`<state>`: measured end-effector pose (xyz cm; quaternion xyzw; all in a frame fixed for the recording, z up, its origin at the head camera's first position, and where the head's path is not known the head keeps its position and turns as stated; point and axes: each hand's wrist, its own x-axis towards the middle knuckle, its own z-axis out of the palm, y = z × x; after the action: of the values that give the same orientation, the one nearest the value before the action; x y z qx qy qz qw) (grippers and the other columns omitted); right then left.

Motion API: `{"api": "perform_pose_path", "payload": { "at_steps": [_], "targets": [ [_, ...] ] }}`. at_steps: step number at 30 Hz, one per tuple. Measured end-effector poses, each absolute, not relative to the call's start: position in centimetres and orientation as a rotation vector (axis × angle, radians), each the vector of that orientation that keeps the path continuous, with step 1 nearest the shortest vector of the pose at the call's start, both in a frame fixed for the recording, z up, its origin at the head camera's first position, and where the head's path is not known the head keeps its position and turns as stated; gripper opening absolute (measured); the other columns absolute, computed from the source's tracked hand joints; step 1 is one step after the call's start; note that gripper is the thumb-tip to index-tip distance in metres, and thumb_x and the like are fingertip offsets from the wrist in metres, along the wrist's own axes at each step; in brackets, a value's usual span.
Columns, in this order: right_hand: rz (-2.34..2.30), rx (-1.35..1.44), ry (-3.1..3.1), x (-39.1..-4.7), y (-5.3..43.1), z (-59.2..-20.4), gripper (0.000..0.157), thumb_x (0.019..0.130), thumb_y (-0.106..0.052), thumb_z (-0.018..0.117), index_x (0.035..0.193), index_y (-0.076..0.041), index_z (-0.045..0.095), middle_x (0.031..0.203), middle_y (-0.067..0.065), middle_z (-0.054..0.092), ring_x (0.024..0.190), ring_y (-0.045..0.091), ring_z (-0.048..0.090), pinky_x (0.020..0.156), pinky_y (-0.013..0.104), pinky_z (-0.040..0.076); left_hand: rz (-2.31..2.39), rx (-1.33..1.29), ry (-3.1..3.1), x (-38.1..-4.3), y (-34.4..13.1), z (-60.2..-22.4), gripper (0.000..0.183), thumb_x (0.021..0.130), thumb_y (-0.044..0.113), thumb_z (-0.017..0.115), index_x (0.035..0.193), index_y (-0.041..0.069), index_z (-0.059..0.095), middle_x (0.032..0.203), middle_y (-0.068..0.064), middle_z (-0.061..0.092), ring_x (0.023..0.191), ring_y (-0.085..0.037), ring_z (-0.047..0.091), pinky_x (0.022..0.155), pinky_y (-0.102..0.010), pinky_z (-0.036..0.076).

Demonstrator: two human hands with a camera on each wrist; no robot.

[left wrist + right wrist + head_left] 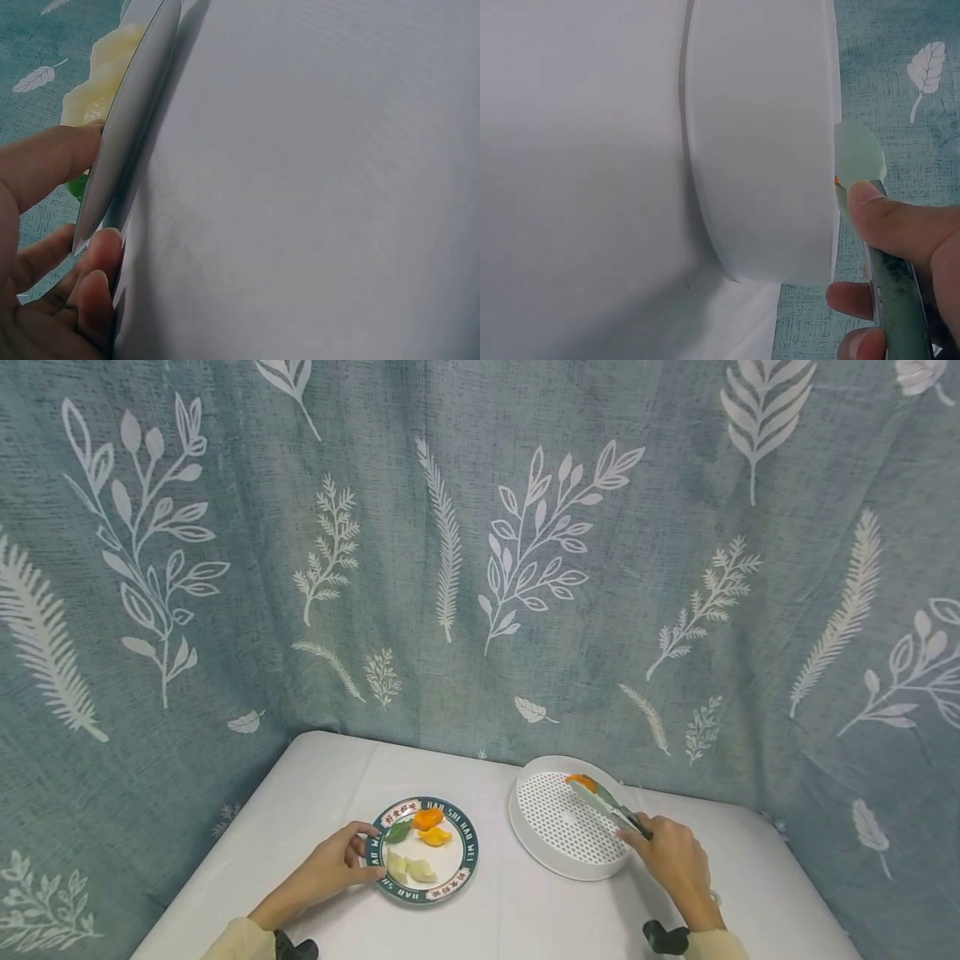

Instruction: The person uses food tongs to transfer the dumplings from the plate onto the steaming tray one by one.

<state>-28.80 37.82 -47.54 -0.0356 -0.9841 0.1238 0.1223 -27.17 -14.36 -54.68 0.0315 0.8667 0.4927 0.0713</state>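
Observation:
My left hand (333, 862) grips the left rim of a green-edged plate (468, 831), thumb at the near side and fingers at the edge. On the plate lie two pale yellow dumplings (421, 871), two orange-yellow ones (427, 818) and a green one (398, 832). My right hand (675, 860) holds pale green tongs (600, 803) with a dark handle. At their tips is an orange dumpling (580, 779), over the far part of a round white steamer basket (551, 806) with a perforated base. In the right wrist view, the basket's wall (761, 142) hides most of the tong tips.
A white cloth (315, 785) covers the table. Green-blue curtains (420, 693) with white leaf prints hang behind it and along both sides. Plate and basket stand apart, the basket farther right near the back edge. A small pale object shows beside my right wrist.

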Motion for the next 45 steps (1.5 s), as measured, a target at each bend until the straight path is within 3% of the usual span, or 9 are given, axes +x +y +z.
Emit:
{"api": "perform_pose_path", "payload": {
  "at_steps": [6,14,27,33,45],
  "targets": [
    [0.337,-0.178,-2.918,-29.5,37.9,-47.5,0.061,0.086,-0.043,0.082,0.126,0.001,0.07,0.098,0.018,0.073,0.067,0.023,0.054,0.055,0.041,0.046,1.465,0.083,2.622,-27.2,-14.3,-54.6,0.068,0.074,0.03,0.094,0.131,0.014,0.06,0.094,-0.002,0.055,0.078,-0.018,0.051,0.063,-0.031,0.044],
    [0.279,-0.188,-2.952,-30.1,37.6,-47.7,0.048,0.087,-0.038,0.083,0.119,-0.003,0.073,0.075,0.004,0.061,0.063,0.022,0.05,0.053,0.038,0.04,1.464,0.09,2.629,-27.1,-14.3,-54.7,0.068,0.074,0.03,0.094,0.131,0.014,0.06,0.094,-0.002,0.055,0.078,-0.018,0.051,0.064,-0.03,0.044],
    [0.283,-0.17,-2.958,-30.4,37.8,-48.1,0.045,0.087,-0.038,0.083,0.111,-0.001,0.074,0.076,0.006,0.059,0.062,0.023,0.049,0.051,0.037,0.038,1.461,0.098,2.634,-27.2,-14.4,-54.9,0.068,0.074,0.032,0.094,0.131,0.015,0.06,0.095,-0.001,0.055,0.078,-0.018,0.052,0.064,-0.03,0.045],
    [0.315,-0.167,-2.948,-30.2,38.1,-48.0,0.039,0.086,-0.042,0.082,0.095,-0.005,0.073,0.072,0.006,0.056,0.061,0.023,0.048,0.05,0.038,0.036,1.456,0.096,2.641,-27.3,-14.3,-55.0,0.068,0.074,0.031,0.094,0.13,0.015,0.06,0.095,-0.001,0.055,0.077,-0.018,0.052,0.063,-0.031,0.045],
    [0.38,-0.155,-2.892,-29.0,38.2,-47.5,0.037,0.085,-0.045,0.082,0.082,-0.012,0.065,0.065,0.001,0.046,0.059,0.02,0.044,0.049,0.036,0.031,1.459,0.097,2.65,-27.1,-14.2,-54.9,0.067,0.074,0.028,0.094,0.13,0.014,0.06,0.094,-0.001,0.055,0.077,-0.018,0.051,0.063,-0.03,0.044]
  ]
}}
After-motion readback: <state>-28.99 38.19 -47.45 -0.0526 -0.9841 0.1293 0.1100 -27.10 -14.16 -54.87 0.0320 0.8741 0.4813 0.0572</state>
